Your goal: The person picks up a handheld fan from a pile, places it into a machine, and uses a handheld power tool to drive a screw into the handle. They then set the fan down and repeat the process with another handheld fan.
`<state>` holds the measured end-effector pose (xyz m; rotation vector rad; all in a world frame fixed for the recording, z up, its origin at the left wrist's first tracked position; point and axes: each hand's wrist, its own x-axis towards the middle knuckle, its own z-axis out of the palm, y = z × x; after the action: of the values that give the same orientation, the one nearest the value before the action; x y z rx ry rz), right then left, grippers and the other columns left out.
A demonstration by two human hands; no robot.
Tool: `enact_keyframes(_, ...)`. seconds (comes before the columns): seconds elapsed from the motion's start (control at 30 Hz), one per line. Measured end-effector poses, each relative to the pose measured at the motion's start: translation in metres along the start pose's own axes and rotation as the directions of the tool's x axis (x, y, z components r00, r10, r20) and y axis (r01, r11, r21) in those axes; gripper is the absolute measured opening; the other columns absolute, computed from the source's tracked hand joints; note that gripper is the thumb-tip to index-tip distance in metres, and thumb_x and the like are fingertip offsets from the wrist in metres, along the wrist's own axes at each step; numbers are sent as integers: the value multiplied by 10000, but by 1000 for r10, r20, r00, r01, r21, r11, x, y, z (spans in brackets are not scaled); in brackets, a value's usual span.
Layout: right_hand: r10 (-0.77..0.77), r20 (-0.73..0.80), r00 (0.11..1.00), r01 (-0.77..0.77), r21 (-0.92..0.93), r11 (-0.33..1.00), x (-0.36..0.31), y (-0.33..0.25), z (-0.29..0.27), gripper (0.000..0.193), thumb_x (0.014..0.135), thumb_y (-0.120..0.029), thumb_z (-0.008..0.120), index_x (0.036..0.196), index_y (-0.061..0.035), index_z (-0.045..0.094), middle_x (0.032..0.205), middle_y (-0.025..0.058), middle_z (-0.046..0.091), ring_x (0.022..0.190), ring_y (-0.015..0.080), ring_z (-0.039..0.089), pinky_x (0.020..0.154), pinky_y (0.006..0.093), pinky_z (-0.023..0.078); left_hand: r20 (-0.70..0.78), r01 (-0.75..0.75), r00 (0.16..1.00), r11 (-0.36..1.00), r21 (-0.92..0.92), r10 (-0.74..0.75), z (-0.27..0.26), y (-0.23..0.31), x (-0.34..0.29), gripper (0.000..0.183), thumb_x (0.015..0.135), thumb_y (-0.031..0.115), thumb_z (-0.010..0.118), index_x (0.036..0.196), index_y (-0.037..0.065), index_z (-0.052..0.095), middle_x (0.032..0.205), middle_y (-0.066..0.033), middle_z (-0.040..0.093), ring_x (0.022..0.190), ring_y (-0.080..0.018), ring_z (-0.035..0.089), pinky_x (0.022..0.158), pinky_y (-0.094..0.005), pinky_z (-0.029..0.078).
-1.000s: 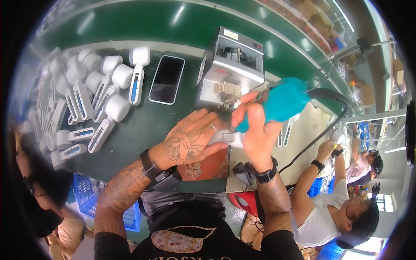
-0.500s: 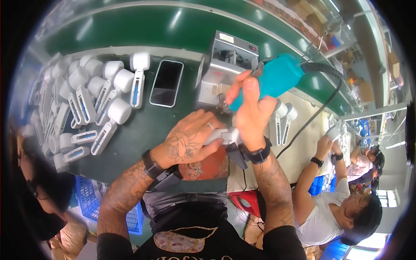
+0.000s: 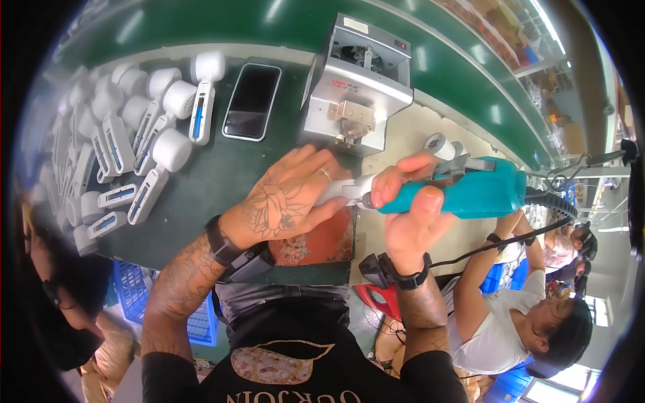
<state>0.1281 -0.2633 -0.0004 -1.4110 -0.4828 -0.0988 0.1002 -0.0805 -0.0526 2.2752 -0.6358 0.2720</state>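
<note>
My left hand is closed around a white handheld shower head, which is mostly covered by its fingers. My right hand grips a teal electric screwdriver lying nearly level, its cable leading off to the right. The driver's nose is right at the exposed end of the shower head; whether the bit touches a screw is hidden. Beneath the hands lies a worn red pad. Just beyond them stands a grey metal screw feeder.
Many white shower heads with blue strips in their handles are heaped at the left. A phone lies between them and the feeder. More shower heads rest behind the screwdriver. A co-worker sits at the right; a blue crate is below left.
My right hand has brought the screwdriver from the front of the screw feeder down to the shower head, turning it level. My left hand keeps its hold. The whole view has shifted slightly.
</note>
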Motion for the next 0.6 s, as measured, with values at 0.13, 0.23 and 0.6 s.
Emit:
enact_keyframes(0.13, 7, -17, 1000, -7, 2, 1000, -4, 7, 2, 553, 933, -510, 612, 1027, 22, 491, 657, 105, 524, 565, 211, 520, 558, 349, 451, -18, -26, 999, 1000, -9, 26, 1, -1, 2, 311, 865, 226, 649, 1111, 37, 630, 1035, -121, 555, 963, -326, 533, 877, -409, 448)
enact_keyframes(0.23, 48, 8, 999, -49, 61, 997, -3, 6, -2, 482, 929, -464, 624, 990, -6, 487, 662, 102, 513, 575, 216, 515, 558, 359, 450, 4, -10, 1000, 1000, -27, 11, 3, 2, 7, 316, 859, 223, 656, 1112, 35, 629, 1028, -121, 557, 956, -330, 535, 872, -414, 447)
enact_keyframes(0.6, 149, -158, 976, -100, 284, 954, -25, 28, -31, 453, 942, -424, 603, 1135, -16, 560, 758, 75, 552, 693, 193, 531, 633, 308, 443, -169, -145, 974, 988, 48, 151, 8, -4, -7, 426, 800, 235, 720, 1170, 65, 597, 1243, -112, 574, 1132, -304, 563, 931, -407, 472)
